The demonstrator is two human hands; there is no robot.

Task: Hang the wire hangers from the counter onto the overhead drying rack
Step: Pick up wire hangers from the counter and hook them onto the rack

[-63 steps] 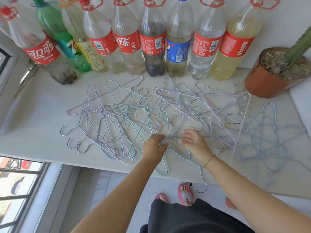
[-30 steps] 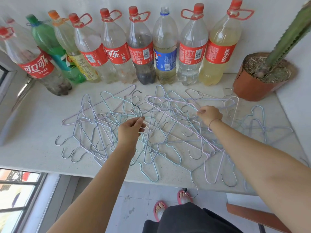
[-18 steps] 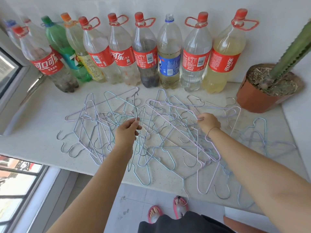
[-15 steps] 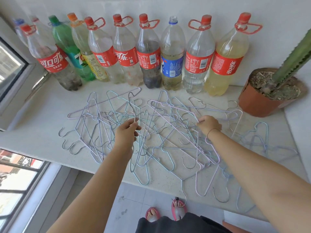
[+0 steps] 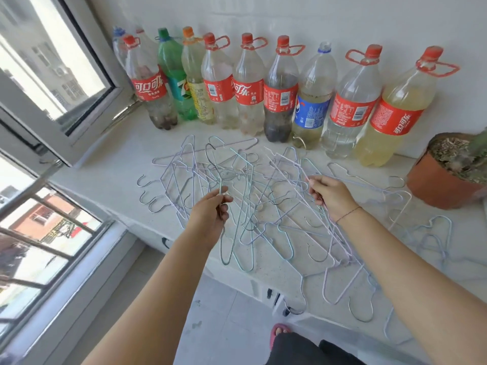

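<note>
A tangle of thin wire hangers [image 5: 279, 206], pale blue and lilac, lies spread over the white counter [image 5: 110, 164]. My left hand [image 5: 210, 214] pinches a blue-green hanger [image 5: 232, 248] by its neck, hook pointing up and body hanging below my fingers, lifted off the pile. My right hand [image 5: 329, 196] grips a lilac hanger [image 5: 340, 248] near its top, with its frame slanting down over the counter's front edge. Several hooks stick out past the edge. The overhead drying rack is out of view.
A row of large plastic bottles [image 5: 279, 93] stands along the back wall. A terracotta pot with a cactus [image 5: 442, 180] sits at the right. An open window frame [image 5: 60, 83] projects inward at the left. Tiled floor and my sandalled foot [image 5: 280, 331] show below.
My left hand has raised the blue-green hanger higher off the pile. My right hand has lifted slightly with the lilac hanger. The view has swung left, showing the window.
</note>
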